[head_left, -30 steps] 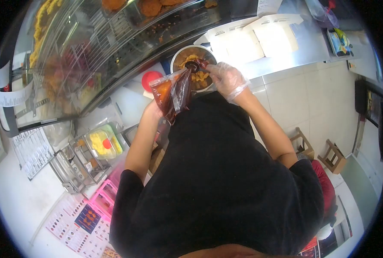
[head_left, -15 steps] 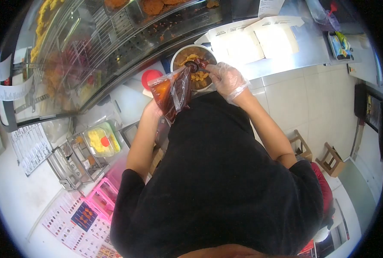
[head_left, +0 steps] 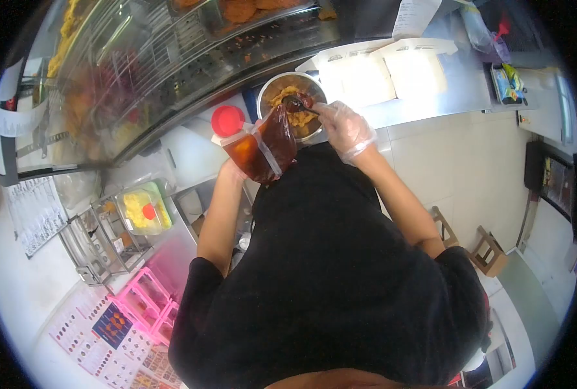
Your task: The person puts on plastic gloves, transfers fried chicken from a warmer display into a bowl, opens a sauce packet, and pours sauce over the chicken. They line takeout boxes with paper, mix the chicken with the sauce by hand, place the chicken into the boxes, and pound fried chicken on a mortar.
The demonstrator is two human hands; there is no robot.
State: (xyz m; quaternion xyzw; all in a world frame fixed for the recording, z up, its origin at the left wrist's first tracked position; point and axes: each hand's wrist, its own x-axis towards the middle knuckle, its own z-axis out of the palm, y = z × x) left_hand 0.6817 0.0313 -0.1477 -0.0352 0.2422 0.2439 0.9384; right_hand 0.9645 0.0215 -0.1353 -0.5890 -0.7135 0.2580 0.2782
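Observation:
A clear plastic bag of dark red-brown sauce (head_left: 253, 154) leans against the near-left rim of a round metal bowl (head_left: 267, 91). My left hand (head_left: 235, 170) grips the bag from below and behind, with most of its fingers hidden. Inside the bowl lie golden-brown fried food pieces (head_left: 301, 120) with some dark red sauce on them. My right hand (head_left: 345, 129), in a clear plastic glove, is closed round the thin handle of a black spoon (head_left: 293, 104). The spoon's head is over the food, at the bag's upper corner.
Open white takeaway boxes (head_left: 385, 71) stand right of the bowl on the metal counter. A red round lid (head_left: 227, 121) is left of it. A glass display case (head_left: 152, 84) with fried food rises at the upper left. A tub of yellow food (head_left: 142, 211) sits lower left.
The bag has sunk and tilted, its lower part now bulging with sauce. My right hand has shifted slightly down, and more of the spoon's handle shows. The whole view has moved a little.

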